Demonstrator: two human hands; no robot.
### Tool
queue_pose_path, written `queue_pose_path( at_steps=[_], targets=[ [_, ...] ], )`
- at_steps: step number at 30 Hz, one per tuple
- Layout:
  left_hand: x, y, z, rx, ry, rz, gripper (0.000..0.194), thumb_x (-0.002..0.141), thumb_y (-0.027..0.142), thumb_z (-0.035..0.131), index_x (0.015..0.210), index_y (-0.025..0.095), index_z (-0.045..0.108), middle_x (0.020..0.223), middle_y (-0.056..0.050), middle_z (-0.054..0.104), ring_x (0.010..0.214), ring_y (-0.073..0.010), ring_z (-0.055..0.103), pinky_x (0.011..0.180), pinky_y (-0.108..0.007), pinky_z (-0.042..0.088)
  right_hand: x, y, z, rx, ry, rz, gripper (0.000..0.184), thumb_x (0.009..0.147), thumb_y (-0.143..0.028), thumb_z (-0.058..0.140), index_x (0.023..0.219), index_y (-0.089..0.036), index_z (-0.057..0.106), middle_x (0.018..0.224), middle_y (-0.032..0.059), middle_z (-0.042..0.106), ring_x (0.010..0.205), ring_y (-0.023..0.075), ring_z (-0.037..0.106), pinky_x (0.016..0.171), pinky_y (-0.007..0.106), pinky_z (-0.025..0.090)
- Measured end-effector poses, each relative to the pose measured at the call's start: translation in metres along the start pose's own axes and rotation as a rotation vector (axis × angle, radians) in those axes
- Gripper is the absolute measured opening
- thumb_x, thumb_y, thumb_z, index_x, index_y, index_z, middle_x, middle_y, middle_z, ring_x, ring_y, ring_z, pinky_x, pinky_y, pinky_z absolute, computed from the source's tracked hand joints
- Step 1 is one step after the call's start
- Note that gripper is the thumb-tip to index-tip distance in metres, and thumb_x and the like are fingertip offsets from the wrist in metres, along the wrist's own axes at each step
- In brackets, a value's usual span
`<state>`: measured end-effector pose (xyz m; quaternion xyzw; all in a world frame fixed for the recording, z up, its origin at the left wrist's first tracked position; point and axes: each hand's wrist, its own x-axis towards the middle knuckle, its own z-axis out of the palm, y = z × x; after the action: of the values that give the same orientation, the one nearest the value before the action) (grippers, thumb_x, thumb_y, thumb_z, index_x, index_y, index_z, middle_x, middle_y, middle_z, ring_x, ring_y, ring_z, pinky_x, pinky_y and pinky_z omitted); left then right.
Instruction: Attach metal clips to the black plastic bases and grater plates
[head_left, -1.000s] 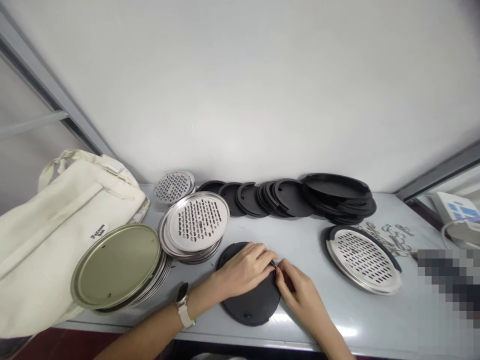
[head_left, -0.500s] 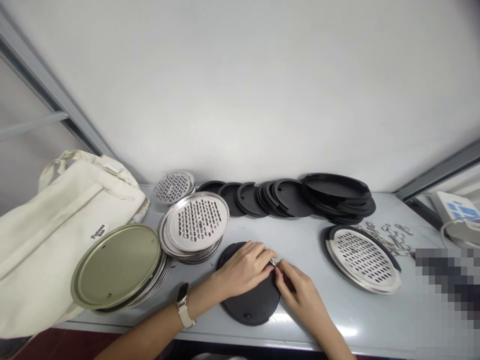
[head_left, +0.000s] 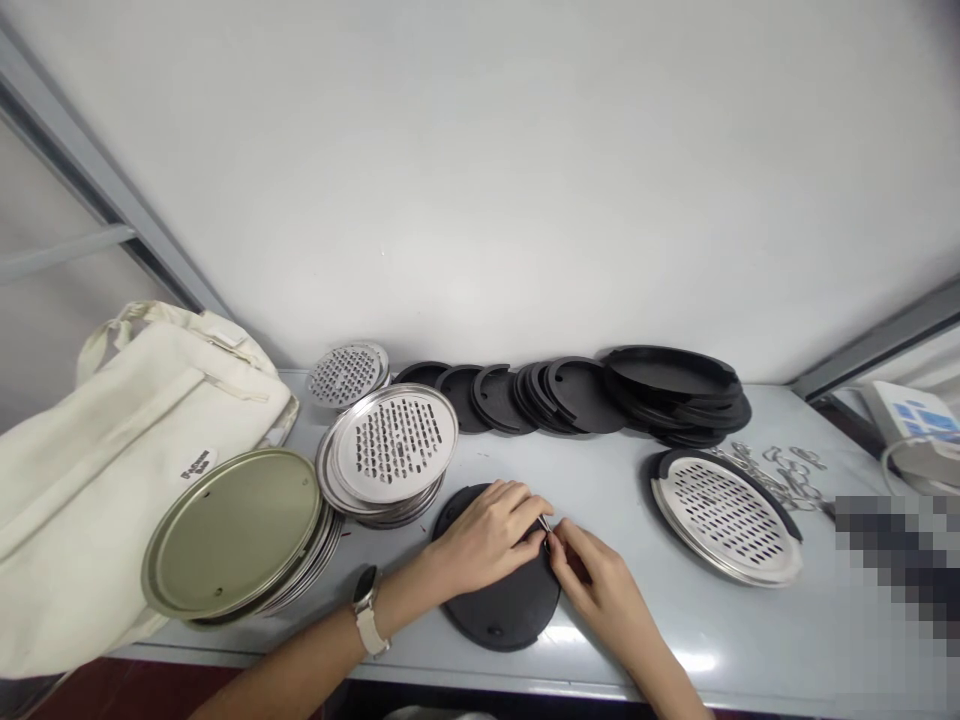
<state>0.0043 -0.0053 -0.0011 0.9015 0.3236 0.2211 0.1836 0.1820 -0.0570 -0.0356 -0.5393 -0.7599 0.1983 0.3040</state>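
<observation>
Cream fabric makes up the bag on the person's left, and its pale oval label carries dark lettering, in two lines, too small and blurred to read. White and blue printing shows on a box at the far right; its words cannot be made out either.

Compared with the earlier frames, very little differs. Both hands keep nearly the same place, while the small metal piece between them shows slightly more of its bright length than in the first frame.

The left hand, with a watch at its wrist, reaches over a black disc lying on the grey table, its fingers bent and pinching the metal piece. The right hand pinches the lower end with thumb and forefinger, at the disc's right edge.

Next to the bag sits a stack of plates with an olive-green one on top. Perforated metal discs are piled beside it. More black discs overlap along the wall, and a perforated plate with a partial black rim lies to the right, near loose metal links.
</observation>
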Motion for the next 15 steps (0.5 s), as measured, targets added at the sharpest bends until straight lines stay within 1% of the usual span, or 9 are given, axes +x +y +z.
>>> queue_pose_path(
  at_steps=[6, 10, 15],
  targets=[
    [0.0011, -0.0004, 0.0005, 0.000, 0.025, 0.002, 0.010, 0.089, 0.019, 0.051, 0.099, 0.019, 0.054, 0.092, -0.004, 0.057, 0.091, -0.0194, 0.054, 0.087, -0.035, 0.043, -0.0004, 0.0022, 0.0010, 0.001, 0.000, 0.007, 0.025, 0.097, -0.030, 0.038, 0.073, -0.022, 0.041, 0.062, -0.0016, 0.050, 0.055, 0.0135, 0.049, 0.051, 0.022, 0.040],
    [0.0011, -0.0002, -0.0005, -0.007, 0.017, 0.006, 0.010, 0.089, 0.018, 0.052, 0.099, 0.019, 0.054, 0.093, -0.003, 0.057, 0.091, -0.0182, 0.054, 0.087, -0.034, 0.044, -0.0010, 0.0031, 0.0017, 0.014, -0.012, 0.009, 0.024, 0.097, -0.030, 0.037, 0.075, -0.023, 0.040, 0.064, -0.0010, 0.051, 0.058, 0.0142, 0.051, 0.053, 0.023, 0.040],
    [0.0006, -0.0007, -0.0005, -0.056, -0.003, -0.001, 0.016, 0.089, 0.016, 0.054, 0.104, 0.019, 0.054, 0.097, -0.003, 0.057, 0.095, -0.0176, 0.054, 0.090, -0.032, 0.044, -0.0016, 0.0023, 0.0011, 0.030, -0.009, 0.015, 0.022, 0.097, -0.028, 0.038, 0.076, -0.022, 0.041, 0.067, 0.0000, 0.053, 0.060, 0.0151, 0.052, 0.054, 0.024, 0.039]
  ],
)
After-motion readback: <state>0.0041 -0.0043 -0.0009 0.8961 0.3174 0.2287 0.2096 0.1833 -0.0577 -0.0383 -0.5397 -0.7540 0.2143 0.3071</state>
